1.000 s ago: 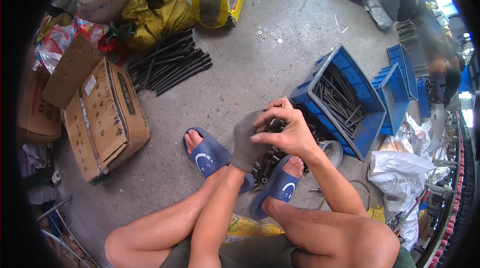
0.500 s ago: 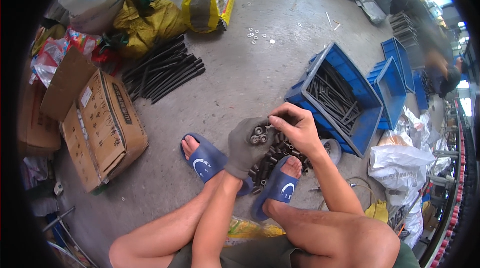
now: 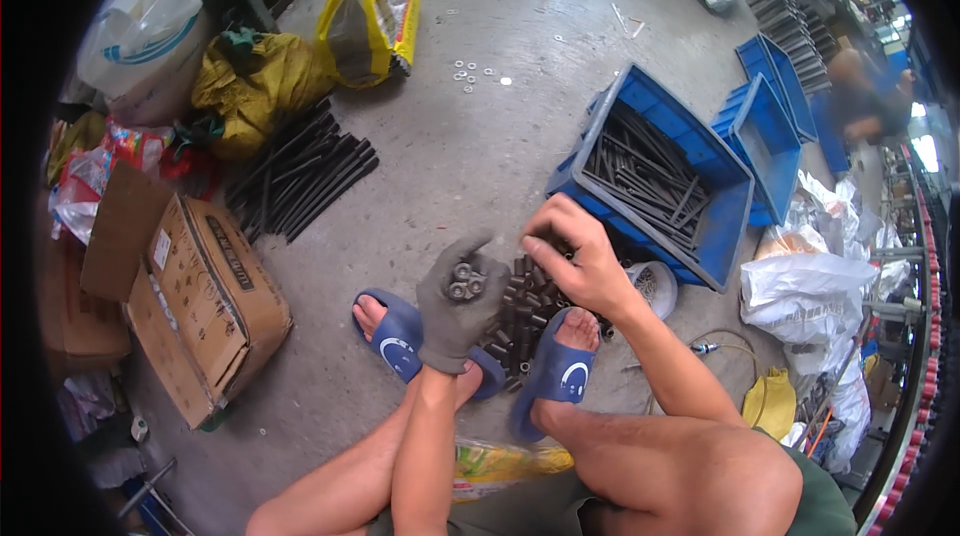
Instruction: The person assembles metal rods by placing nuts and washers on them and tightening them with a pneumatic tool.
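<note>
My left hand (image 3: 455, 301), in a grey work glove, is turned palm up with its fingers curled round several small round metal rings (image 3: 466, 281). To its right, at about the same height, my bare right hand (image 3: 585, 254) has its thumb and fingers bent toward each other. What they hold, if anything, is too small to make out. Beneath and between the hands lies a pile of short dark metal tubes (image 3: 520, 321) on the floor, partly covered by my right hand. A white tub (image 3: 655, 288) of small metal parts stands just right of the pile.
A blue crate (image 3: 735, 206) of long black rods stands beyond my right hand, with more blue crates (image 3: 765, 141) behind. At left are a cardboard box (image 3: 215, 311), a heap of black rods (image 3: 300, 176) and sacks (image 3: 255, 91). Loose washers (image 3: 468, 76) lie ahead. Someone moves at far right.
My hands have drawn apart: the left has moved left with the rings in its palm, and the right has come away from it. The whole view has shifted slightly.
</note>
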`<action>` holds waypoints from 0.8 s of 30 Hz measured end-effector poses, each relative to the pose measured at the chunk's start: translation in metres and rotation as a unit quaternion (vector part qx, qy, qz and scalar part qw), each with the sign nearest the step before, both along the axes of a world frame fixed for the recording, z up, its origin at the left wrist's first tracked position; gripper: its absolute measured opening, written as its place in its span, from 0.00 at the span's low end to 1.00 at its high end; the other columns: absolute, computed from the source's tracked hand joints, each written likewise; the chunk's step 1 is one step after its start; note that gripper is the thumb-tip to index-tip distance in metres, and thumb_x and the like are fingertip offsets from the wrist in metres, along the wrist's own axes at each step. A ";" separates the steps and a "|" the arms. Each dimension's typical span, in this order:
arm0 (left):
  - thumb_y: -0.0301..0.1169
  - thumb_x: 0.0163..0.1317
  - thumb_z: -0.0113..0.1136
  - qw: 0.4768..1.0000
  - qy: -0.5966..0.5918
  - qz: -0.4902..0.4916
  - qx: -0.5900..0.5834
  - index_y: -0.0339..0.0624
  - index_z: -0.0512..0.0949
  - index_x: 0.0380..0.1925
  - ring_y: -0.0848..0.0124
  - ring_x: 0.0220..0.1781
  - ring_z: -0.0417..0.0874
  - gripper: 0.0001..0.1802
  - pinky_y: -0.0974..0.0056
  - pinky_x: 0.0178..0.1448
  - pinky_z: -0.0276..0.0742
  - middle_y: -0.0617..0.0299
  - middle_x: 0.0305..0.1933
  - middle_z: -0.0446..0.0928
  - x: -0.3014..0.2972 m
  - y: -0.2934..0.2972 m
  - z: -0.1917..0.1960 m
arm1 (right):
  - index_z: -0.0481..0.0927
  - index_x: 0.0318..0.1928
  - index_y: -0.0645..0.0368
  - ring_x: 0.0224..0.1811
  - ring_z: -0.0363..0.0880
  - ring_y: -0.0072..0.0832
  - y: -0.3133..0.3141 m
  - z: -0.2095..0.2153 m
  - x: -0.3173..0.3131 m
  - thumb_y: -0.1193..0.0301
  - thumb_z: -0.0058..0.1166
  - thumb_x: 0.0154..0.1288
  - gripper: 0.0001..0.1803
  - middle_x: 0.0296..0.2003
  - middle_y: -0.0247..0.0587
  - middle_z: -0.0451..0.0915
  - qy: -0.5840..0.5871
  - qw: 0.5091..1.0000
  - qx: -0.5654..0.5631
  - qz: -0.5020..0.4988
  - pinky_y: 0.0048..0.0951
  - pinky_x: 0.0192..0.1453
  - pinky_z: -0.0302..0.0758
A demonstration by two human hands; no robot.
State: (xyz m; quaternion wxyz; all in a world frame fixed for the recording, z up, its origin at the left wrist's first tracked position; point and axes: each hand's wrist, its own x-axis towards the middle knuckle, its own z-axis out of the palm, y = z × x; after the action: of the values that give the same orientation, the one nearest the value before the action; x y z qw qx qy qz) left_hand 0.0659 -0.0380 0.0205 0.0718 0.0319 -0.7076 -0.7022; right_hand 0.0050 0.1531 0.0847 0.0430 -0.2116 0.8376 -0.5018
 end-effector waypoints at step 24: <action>0.21 0.65 0.73 0.982 0.018 0.160 0.102 0.40 0.81 0.41 0.69 0.48 0.85 0.09 0.58 0.62 0.82 0.59 0.45 0.86 0.006 0.015 -0.041 | 0.78 0.39 0.52 0.35 0.82 0.38 0.360 -0.237 0.289 0.66 0.70 0.60 0.13 0.33 0.38 0.81 -0.432 0.390 -0.432 -0.689 0.47 0.43 0.84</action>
State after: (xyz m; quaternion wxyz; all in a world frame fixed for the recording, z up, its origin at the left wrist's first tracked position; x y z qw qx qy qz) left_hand 0.0720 -0.0230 -0.0206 0.1923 0.1394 -0.6170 -0.7503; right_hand 0.2939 0.5126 -0.1523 -0.0590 0.6927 0.2375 -0.6784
